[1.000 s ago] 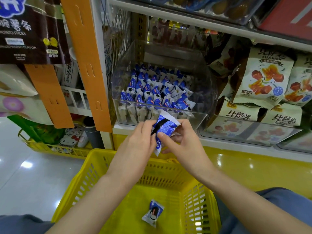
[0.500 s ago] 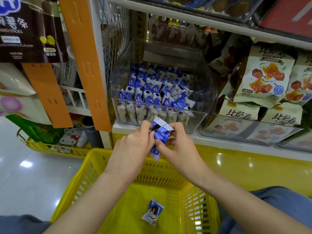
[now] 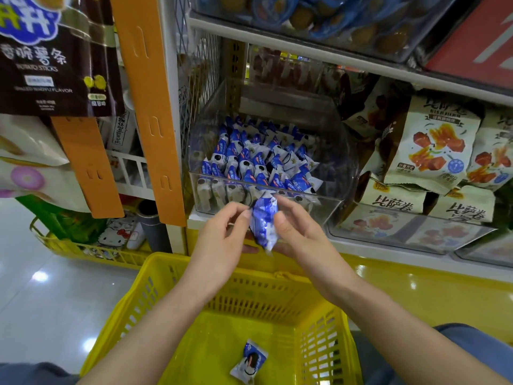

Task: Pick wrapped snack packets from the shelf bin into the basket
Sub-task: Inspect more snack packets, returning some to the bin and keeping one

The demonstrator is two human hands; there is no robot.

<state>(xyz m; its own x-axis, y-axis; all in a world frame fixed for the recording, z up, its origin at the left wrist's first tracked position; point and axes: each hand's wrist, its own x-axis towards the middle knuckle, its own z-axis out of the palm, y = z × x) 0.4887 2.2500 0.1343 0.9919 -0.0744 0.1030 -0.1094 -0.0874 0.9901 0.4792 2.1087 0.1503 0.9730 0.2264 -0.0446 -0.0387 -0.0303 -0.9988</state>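
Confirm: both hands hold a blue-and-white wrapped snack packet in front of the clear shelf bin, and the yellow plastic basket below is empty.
Wrong: the yellow plastic basket is not empty. The head view shows one blue-and-white wrapped packet on its floor. The left hand and right hand do hold a second packet by the clear shelf bin.

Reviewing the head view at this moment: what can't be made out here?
- Held packet, head view: motion blur smears its print.
- Clear bin, head view: the lower packet layers are hidden under the top ones.
- Yellow basket, head view: the forearms cover parts of its floor, and the bottom edge cuts off its near side.
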